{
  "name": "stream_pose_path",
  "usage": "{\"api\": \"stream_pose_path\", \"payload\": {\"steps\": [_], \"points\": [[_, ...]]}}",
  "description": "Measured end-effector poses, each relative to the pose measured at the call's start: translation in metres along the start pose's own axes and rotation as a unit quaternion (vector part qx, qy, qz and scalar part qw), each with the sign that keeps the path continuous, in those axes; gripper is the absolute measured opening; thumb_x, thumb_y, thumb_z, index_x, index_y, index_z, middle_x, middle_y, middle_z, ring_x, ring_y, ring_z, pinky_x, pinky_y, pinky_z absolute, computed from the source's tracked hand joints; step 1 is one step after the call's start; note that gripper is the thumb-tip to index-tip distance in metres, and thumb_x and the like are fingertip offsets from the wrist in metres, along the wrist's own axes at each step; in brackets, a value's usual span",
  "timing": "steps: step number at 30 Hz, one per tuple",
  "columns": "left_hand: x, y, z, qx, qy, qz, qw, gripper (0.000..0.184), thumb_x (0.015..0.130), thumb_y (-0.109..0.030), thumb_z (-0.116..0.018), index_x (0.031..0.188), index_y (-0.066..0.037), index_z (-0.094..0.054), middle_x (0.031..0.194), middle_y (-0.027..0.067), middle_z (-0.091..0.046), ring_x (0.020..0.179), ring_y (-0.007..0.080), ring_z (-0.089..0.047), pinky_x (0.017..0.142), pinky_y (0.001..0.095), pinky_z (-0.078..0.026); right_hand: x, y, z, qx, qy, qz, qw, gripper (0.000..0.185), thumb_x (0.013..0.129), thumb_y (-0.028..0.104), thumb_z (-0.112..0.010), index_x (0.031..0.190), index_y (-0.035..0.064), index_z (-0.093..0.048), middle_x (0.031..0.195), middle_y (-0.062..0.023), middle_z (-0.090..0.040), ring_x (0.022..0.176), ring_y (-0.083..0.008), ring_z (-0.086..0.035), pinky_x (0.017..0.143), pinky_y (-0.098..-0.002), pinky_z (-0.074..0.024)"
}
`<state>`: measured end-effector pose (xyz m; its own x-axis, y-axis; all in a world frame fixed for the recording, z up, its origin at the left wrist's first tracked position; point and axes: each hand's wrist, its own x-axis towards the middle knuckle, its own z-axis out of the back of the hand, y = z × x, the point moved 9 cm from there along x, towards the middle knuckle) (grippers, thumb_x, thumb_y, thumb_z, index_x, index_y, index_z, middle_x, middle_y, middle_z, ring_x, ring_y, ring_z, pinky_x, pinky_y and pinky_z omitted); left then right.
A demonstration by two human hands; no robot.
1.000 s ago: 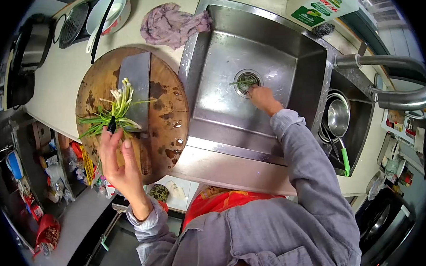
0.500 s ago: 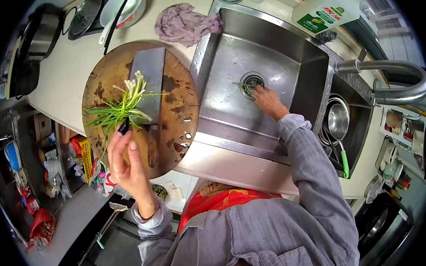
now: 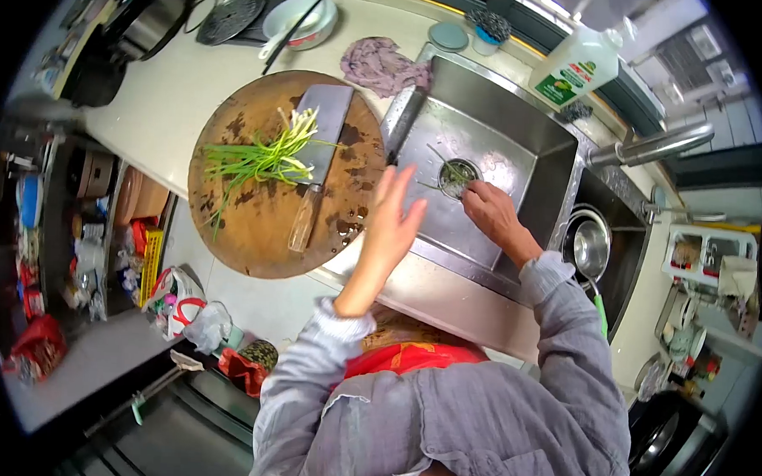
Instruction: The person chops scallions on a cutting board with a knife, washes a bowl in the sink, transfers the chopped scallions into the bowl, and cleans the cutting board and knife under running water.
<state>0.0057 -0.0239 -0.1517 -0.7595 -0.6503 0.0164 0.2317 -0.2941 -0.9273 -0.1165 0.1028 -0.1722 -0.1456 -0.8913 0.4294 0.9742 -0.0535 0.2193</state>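
Note:
My left hand [image 3: 390, 223] hovers over the near left edge of the sink [image 3: 437, 228], fingers stretched out and holding nothing; one fingertip looks black. My right hand [image 3: 494, 214] is down in the sink at the right side of the drain [image 3: 458, 175]. Its fingers are curled together, and whatever they grip is hidden. Green scraps [image 3: 453, 178] lie in and around the drain. On the round wooden chopping board [image 3: 253, 249], a bunch of spring onions [image 3: 265, 158] rests partly across the blade of a cleaver [image 3: 325, 121] with a wooden handle.
A crumpled purple cloth [image 3: 380, 65] lies behind the sink's left corner. A white bowl [image 3: 314, 27] with chopsticks across it stands at the back left. A large white bottle [image 3: 573, 68] and the faucet [image 3: 657, 148] are on the right. Metal pots [image 3: 589, 247] sit in the smaller basin.
My left hand has moved right, from beside the spring onions to the sink's edge. The spring onions stay on the board. My right hand remains at the drain, where more scraps now show.

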Motion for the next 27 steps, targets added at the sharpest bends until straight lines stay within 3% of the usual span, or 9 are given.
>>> {"api": "stream_pose_path", "payload": {"steps": [5,9,10,11,14,18,22,25,27], "points": [[0.012,0.013,-0.055,-0.020,0.013,-0.084,0.996,0.060,0.080,-0.009,-0.065,0.135,-0.008,-0.041,0.137,0.0201,-0.039,0.121,0.0267,-0.046,0.091,0.0316,-0.045,0.012,0.041,0.040,0.009,-0.032,0.067,0.997,0.014,0.066,0.004,-0.062,0.073,0.0079,-0.050,0.081,-0.0072,-0.054,0.072,-0.0241,-0.059,0.058,-0.0340,-0.0495],[-0.008,0.028,-0.074,-0.132,-0.047,-0.023,0.990,0.047,0.073,-0.001,-0.061,0.120,-0.002,-0.053,0.110,0.0144,-0.059,0.102,0.0243,-0.058,0.085,0.0325,-0.047,-0.004,0.031,0.040,0.080,0.001,0.013,0.997,0.009,0.078,0.005,-0.060,0.085,0.0078,-0.062,0.084,-0.0120,-0.063,0.070,-0.0278,-0.060,0.056,-0.0340,-0.0490],[-0.008,0.010,-0.073,-0.139,-0.039,-0.010,0.989,0.045,0.071,-0.001,-0.061,0.116,-0.001,-0.055,0.105,0.0158,-0.059,0.093,0.0278,-0.060,0.081,0.0343,-0.047,-0.008,0.030,0.047,0.031,0.003,0.053,0.998,0.013,0.076,0.002,-0.062,0.087,0.0078,-0.063,0.086,-0.0121,-0.063,0.074,-0.0290,-0.061,0.062,-0.0351,-0.0506],[-0.012,0.005,-0.059,-0.108,-0.164,-0.112,0.974,0.044,0.070,0.000,-0.059,0.113,0.000,-0.055,0.103,0.0173,-0.060,0.092,0.0318,-0.060,0.082,0.0360,-0.047,0.000,0.034,0.049,0.028,-0.032,0.089,0.995,0.018,0.073,0.000,-0.065,0.089,0.0072,-0.063,0.090,-0.0125,-0.063,0.080,-0.0302,-0.061,0.068,-0.0380,-0.0509],[-0.026,-0.019,-0.024,-0.129,-0.232,-0.121,0.957,0.033,0.070,0.003,-0.052,0.103,-0.001,-0.056,0.093,0.0191,-0.059,0.090,0.0363,-0.058,0.078,0.0410,-0.047,0.005,0.035,0.055,0.015,-0.030,0.106,0.994,0.022,0.072,-0.001,-0.067,0.093,0.0032,-0.060,0.116,-0.0205,-0.054,0.101,-0.0350,-0.055,0.083,-0.0399,-0.0462],[-0.072,-0.028,0.035,-0.124,-0.314,-0.109,0.935,0.031,0.070,0.005,-0.052,0.100,-0.002,-0.054,0.090,0.0174,-0.059,0.085,0.0359,-0.059,0.072,0.0416,-0.048,0.021,0.073,0.058,0.143,-0.069,0.069,0.985,0.056,0.074,0.003,-0.070,0.123,0.0019,-0.043,0.136,-0.0221,-0.038,0.118,-0.0338,-0.043,0.096,-0.0385,-0.0374],[-0.151,0.003,0.122,-0.124,-0.411,-0.113,0.896,0.029,0.069,0.007,-0.053,0.096,-0.002,-0.053,0.089,0.0164,-0.059,0.081,0.0355,-0.061,0.068,0.0416,-0.049,0.037,0.162,0.010,0.226,-0.013,0.061,0.972,0.068,0.074,0.007,-0.071,0.131,-0.0031,-0.035,0.135,-0.0218,-0.038,0.124,-0.0333,-0.039,0.103,-0.0404,-0.0324],[-0.244,0.047,0.198,-0.081,-0.514,-0.091,0.849,0.026,0.072,0.004,-0.060,0.096,-0.003,-0.053,0.088,0.0154,-0.061,0.079,0.0326,-0.063,0.065,0.0377,-0.051,0.051,0.290,-0.041,0.318,0.004,0.210,0.924,0.072,0.076,0.009,-0.069,0.134,-0.0032,-0.029,0.137,-0.0199,-0.035,0.126,-0.0312,-0.037,0.106,-0.0399,-0.0299],[-0.313,0.090,0.243,-0.062,-0.534,-0.018,0.843,0.026,0.077,0.000,-0.062,0.102,-0.003,-0.054,0.092,0.0141,-0.063,0.079,0.0281,-0.065,0.064,0.0346,-0.053,0.057,0.387,-0.081,0.364,0.092,0.152,0.914,0.072,0.075,0.009,-0.067,0.135,-0.0023,-0.029,0.134,-0.0215,-0.040,0.123,-0.0327,-0.041,0.104,-0.0422,-0.0318]]}}
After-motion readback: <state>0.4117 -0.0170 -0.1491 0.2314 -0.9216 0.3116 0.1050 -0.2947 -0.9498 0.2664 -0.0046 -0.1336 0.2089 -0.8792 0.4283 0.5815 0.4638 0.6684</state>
